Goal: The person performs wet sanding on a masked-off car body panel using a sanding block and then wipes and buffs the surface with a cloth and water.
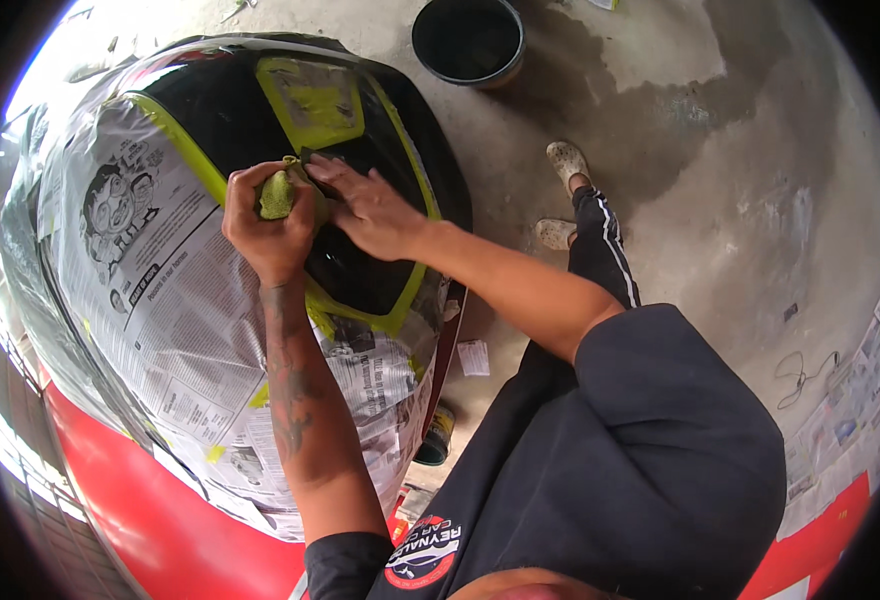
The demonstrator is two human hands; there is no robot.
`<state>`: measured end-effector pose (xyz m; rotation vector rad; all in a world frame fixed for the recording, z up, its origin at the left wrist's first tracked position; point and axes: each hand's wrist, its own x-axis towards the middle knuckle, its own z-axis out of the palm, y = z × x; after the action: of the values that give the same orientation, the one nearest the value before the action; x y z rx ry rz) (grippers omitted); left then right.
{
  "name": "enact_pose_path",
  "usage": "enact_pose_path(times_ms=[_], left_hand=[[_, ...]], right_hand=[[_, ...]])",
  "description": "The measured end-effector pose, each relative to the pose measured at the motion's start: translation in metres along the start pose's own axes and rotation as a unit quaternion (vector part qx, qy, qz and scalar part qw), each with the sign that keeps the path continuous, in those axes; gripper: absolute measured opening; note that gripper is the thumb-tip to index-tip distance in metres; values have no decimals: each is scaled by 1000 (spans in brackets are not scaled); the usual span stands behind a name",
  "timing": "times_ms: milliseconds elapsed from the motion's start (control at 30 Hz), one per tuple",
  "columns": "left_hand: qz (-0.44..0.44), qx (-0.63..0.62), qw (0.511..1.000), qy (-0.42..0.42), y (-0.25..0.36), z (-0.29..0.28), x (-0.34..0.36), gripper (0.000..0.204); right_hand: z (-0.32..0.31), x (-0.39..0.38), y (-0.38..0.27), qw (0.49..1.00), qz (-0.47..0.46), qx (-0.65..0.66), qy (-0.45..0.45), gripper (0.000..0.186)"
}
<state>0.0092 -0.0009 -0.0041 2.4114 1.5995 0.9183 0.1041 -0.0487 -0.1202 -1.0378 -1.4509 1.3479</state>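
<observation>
Left grip (265, 225) is clamped shut around a wad of yellow-green tape (277, 196), the fist resting on the black panel (355, 265) of a car body part. Right grip (365, 205) lies just beside it with fingers spread flat and apart, holding nothing, the fingertips pressing a dark strip at the edge of the yellow-green masking tape (412, 160) that frames the black panel. Both hands sit near the middle of that framed patch, touching or almost touching each other, so there is little room between them; bare black paint stays open below the right hand down to the lower tape line. Newspaper (175, 300) covers the panel to the left and below, taped down along the frame, and clear plastic sheeting (55, 140) wraps the far left edge. Under the newspaper a red body part (150, 510) shows at the lower left. Beside the person's dark trouser leg (600, 250), a small tin (438, 435) stands on the concrete floor (720, 220) close under the panel's right edge, with a scrap of paper (473, 357) near it. Farther off, the person's two shoes (565, 160) rest on the floor, and a black bucket (468, 40) stands well beyond the panel's top edge. More newspaper sheets (845, 410) lie on the floor at the far right.
</observation>
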Motion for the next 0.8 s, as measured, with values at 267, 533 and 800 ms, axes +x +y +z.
enact_pose_path(times_ms=[267, 533, 800], left_hand=[[12, 27, 999, -15, 2, 0, 0, 20], [6, 29, 999, -32, 6, 6, 5, 20], [1, 39, 999, -33, 8, 1, 3, 20]], right_hand=[[1, 5, 14, 998, 49, 41, 13, 58], [-4, 17, 65, 982, 182, 49, 18, 66], [33, -52, 100, 987, 149, 63, 17, 69]])
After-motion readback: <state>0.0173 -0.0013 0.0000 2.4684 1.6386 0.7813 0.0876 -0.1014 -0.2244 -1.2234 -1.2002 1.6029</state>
